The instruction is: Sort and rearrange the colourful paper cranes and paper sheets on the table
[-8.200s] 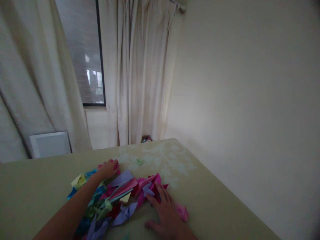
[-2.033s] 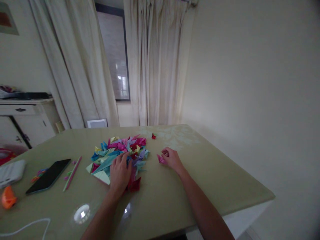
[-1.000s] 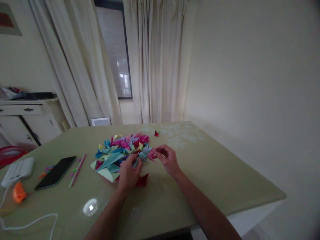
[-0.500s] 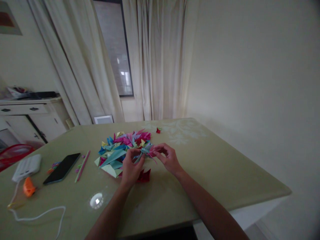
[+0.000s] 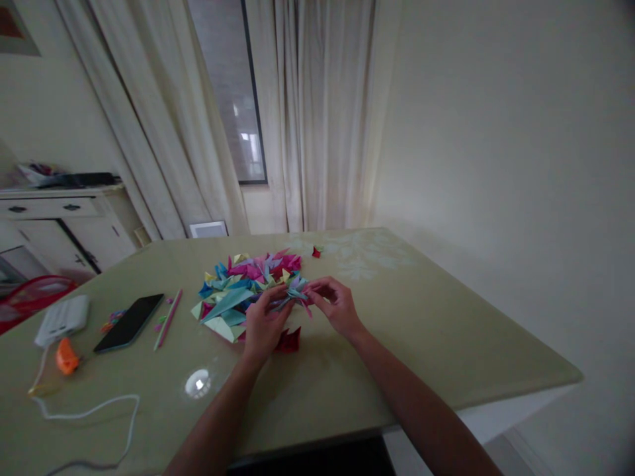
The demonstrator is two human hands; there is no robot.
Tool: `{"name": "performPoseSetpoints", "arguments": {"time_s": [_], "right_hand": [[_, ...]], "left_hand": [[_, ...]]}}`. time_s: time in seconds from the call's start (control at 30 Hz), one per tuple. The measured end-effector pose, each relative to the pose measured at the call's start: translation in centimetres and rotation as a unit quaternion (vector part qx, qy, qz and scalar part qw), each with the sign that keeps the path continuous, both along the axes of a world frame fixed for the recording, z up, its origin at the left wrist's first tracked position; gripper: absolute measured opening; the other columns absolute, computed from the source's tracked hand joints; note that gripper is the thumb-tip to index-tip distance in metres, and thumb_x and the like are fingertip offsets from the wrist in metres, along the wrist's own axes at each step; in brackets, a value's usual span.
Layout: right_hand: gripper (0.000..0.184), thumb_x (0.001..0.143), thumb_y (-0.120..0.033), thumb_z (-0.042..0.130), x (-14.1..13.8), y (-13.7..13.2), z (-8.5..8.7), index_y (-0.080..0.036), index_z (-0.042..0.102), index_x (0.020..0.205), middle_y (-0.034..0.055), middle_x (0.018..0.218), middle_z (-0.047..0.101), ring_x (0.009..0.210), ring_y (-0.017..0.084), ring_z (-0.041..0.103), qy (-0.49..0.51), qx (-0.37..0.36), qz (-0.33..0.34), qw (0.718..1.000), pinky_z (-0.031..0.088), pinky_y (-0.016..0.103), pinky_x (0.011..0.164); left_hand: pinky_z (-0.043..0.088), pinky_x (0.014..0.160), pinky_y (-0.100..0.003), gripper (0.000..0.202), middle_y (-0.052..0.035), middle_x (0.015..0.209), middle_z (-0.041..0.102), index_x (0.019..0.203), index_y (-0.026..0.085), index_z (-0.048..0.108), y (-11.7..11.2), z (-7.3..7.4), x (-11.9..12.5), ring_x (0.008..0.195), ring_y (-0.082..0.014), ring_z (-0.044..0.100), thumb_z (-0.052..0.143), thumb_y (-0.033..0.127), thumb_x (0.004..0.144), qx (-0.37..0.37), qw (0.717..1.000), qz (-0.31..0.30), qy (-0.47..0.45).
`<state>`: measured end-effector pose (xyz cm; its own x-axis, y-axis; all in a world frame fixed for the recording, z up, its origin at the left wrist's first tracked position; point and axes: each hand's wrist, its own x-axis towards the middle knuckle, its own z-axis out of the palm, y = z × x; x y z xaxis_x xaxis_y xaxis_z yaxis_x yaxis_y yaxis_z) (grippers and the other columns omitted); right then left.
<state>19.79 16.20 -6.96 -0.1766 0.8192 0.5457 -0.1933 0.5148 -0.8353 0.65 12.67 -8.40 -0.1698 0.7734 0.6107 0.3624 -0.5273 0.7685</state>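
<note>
A heap of folded colored paper pieces (image 5: 229,301), pink, blue, green and yellow, lies on the table (image 5: 426,330). At its right edge my left hand (image 5: 264,324) is closed, thumb and fingers pinching a light-blue folded paper piece (image 5: 297,289). My right hand (image 5: 336,307) pinches the right side of the same bunch, where pink paper shows. Whether the blue and pink parts are one piece I cannot tell. A dark red folded paper (image 5: 289,340) rests beside my left hand, partly hidden by it.
Left of the heap lie a pink-and-green stick (image 5: 169,320), a black phone (image 5: 129,322) and a white box-like device (image 5: 63,320) with a white cable (image 5: 89,413). An orange object (image 5: 66,357) sits near it. A small red paper (image 5: 316,252) lies toward the back edge.
The view has shifted slightly. Both hands stay close together at the heap; the light-blue paper shows more between them, and the pink part has turned downward.
</note>
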Motion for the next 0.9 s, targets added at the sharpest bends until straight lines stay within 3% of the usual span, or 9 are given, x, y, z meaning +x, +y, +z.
{"name": "performPoseSetpoints", "arguments": {"time_s": [0.33,0.6,0.8,0.9], "right_hand": [[0.027,0.085,-0.042,0.085,-0.2,-0.1,0.1,-0.022,0.073,0.097,0.0056,0.091,0.080,0.079,0.019,0.077,0.045,-0.033,0.009,0.998,0.066,0.033,0.076],[0.030,0.080,-0.042,0.089,-0.5,-0.1,0.3,-0.022,0.073,0.095,0.0036,0.089,0.080,0.078,0.020,0.079,0.075,-0.075,0.040,0.994,0.067,0.033,0.075],[0.030,0.078,-0.041,0.091,-0.4,0.0,0.6,-0.022,0.074,0.093,0.0019,0.084,0.079,0.075,0.019,0.078,0.074,-0.080,0.025,0.994,0.067,0.033,0.072],[0.030,0.077,-0.040,0.092,-0.3,0.0,0.6,-0.022,0.074,0.093,0.0019,0.085,0.079,0.076,0.019,0.077,0.079,-0.086,0.032,0.993,0.067,0.033,0.073]], "left_hand": [[0.064,0.082,-0.033,0.035,-0.0068,0.108,0.080,0.119,0.022,0.075,-0.1,-0.1,0.3,0.091,-0.0208,0.077,0.077,0.039,0.089,-0.005,1.000,-0.013,0.009],[0.059,0.099,-0.039,0.047,-0.0074,0.121,0.074,0.122,0.022,0.069,-0.5,0.7,1.1,0.110,-0.0246,0.074,0.084,0.039,0.081,-0.074,0.992,-0.064,-0.083],[0.060,0.093,-0.037,0.046,-0.0069,0.114,0.076,0.118,0.021,0.068,-0.5,0.8,1.0,0.106,-0.0247,0.075,0.085,0.038,0.079,-0.107,0.970,-0.142,-0.166],[0.061,0.091,-0.035,0.045,-0.0071,0.113,0.077,0.119,0.021,0.067,-0.4,0.6,1.0,0.104,-0.0234,0.075,0.085,0.038,0.080,-0.107,0.969,-0.154,-0.162]]}}
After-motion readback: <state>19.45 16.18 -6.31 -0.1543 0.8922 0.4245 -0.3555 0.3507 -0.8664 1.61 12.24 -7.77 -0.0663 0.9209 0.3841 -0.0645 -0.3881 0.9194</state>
